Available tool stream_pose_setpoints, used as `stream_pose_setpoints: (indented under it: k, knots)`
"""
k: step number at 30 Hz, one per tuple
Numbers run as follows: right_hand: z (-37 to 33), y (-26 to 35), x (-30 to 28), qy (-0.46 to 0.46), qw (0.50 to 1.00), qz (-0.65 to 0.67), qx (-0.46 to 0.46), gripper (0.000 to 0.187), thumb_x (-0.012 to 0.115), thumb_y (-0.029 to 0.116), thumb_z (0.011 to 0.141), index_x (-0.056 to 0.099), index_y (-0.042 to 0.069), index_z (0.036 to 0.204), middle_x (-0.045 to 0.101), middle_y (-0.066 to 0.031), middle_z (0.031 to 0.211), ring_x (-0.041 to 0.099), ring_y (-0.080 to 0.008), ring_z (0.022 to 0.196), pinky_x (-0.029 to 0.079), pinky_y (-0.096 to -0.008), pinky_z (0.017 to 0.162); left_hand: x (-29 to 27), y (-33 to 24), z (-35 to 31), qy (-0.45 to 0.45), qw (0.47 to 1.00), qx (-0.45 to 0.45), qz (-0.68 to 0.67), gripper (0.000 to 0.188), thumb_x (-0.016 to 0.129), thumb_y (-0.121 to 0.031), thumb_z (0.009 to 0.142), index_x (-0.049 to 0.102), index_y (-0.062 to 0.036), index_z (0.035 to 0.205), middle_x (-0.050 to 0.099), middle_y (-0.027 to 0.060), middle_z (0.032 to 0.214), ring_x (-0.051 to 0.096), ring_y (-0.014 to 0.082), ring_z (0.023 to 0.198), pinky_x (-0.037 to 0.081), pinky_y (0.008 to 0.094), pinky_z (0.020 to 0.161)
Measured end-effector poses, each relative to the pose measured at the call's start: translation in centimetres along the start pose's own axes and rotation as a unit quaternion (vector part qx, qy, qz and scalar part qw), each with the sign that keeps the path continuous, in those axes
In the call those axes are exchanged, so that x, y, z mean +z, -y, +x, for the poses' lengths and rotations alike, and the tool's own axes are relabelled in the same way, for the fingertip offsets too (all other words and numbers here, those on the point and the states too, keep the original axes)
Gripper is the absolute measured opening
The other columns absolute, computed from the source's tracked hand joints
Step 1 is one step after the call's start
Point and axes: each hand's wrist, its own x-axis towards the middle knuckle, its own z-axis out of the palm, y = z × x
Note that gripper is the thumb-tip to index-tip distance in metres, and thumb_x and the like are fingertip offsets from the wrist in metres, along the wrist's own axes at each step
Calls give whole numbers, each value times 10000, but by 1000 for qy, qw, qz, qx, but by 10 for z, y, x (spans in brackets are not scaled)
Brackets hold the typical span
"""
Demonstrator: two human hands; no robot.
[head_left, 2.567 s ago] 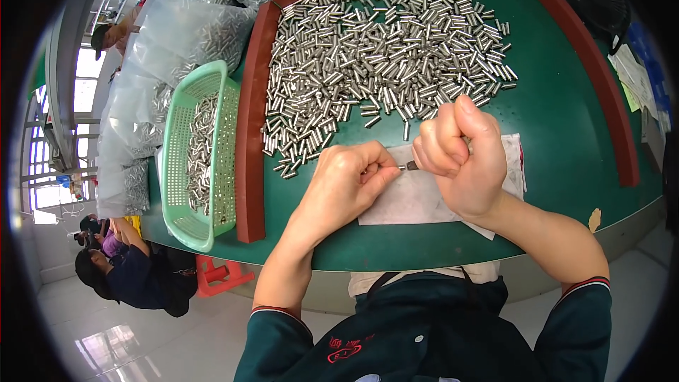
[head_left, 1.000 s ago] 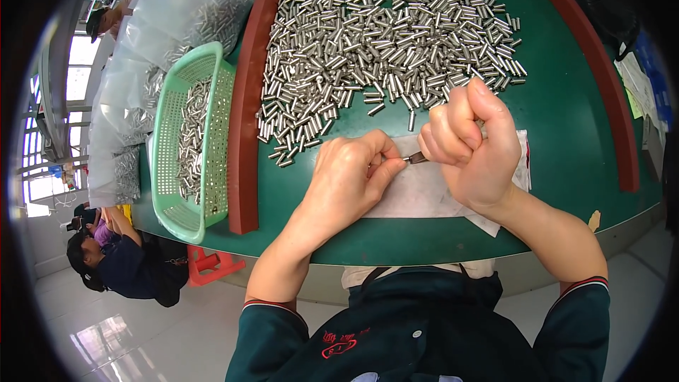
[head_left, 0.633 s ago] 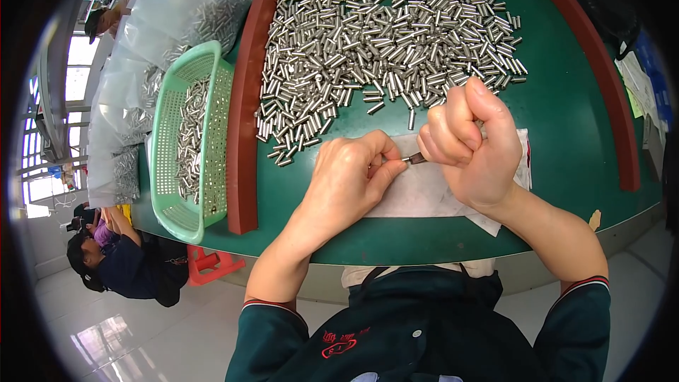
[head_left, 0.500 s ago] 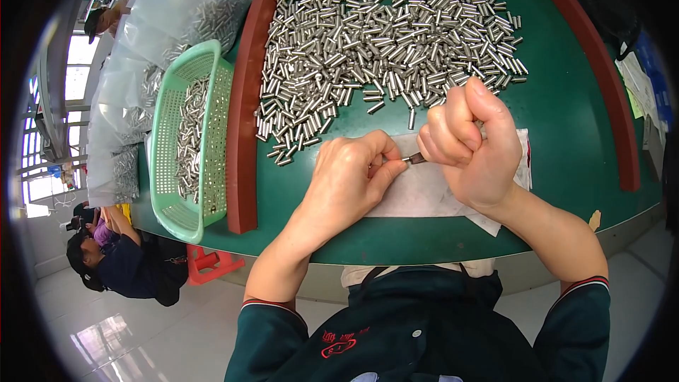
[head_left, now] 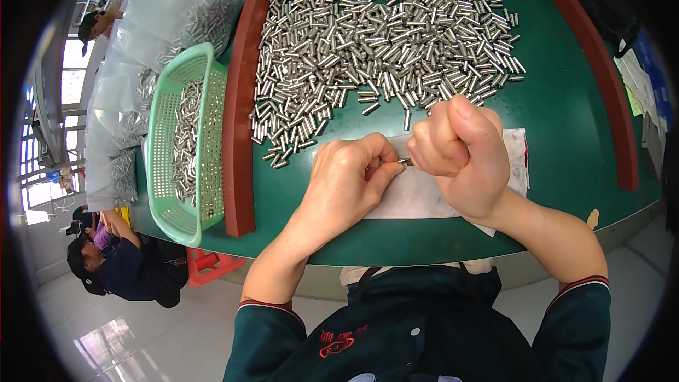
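Pinching a short metal pin at the tip of a dark tool

Slipping looks like the main risk. The left hand has its thumb and forefinger closed on the pin with only a sliver of metal showing, so sideways pressure could roll the smooth cylinder out of such a small pinch. The right hand is curled into a tight fist around the tool, most of which is hidden; just a short dark stretch shows between the hands. Whether its tip touches the pin or stops short of it is too small to tell. If that tip skids off the metal, the left fingertips lie right in its path.

The pin is above the pale cloth, near its left side. Should it drop, the cloth might stop it, or it might roll on the green tabletop toward the heap of similar pins and be lost among them. One loose pin lies just beyond the cloth, near the right fist, where a knuckle could knock it.

Compared with half a second ago, the right fist sits lower and nearer the left hand, and less of the tool shows. The left pinch looks the same. The whole view is shifted slightly, probably from a small head movement.
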Motion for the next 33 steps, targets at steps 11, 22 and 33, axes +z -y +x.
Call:
stream_pose_setpoints:
  k: [11,22,33]
  knots:
    - [2,-1,-4,-7,1000,28,11,434,292,272,898,247,133,489,222,34,408,173,-80,382,174,-239,391,-3,-4,2,14,999,3,32,103,627,-47,689,535,-10,663,475,106,460,476,242,400,359,319,415]
    - [12,22,-15,-30,990,132,-39,412,303,293,879,243,137,502,225,31,404,161,-75,373,158,-235,377,-24,23,5,73,777,-49,-623,94,568,-131,814,535,-48,844,533,50,730,319,36,529,279,174,493]
    - [10,19,-16,-37,993,109,-27,418,296,301,887,239,139,505,222,31,403,152,-73,372,155,-234,380,-23,25,15,10,725,-93,-682,234,402,-217,899,513,-17,851,445,52,681,350,85,550,269,189,469]
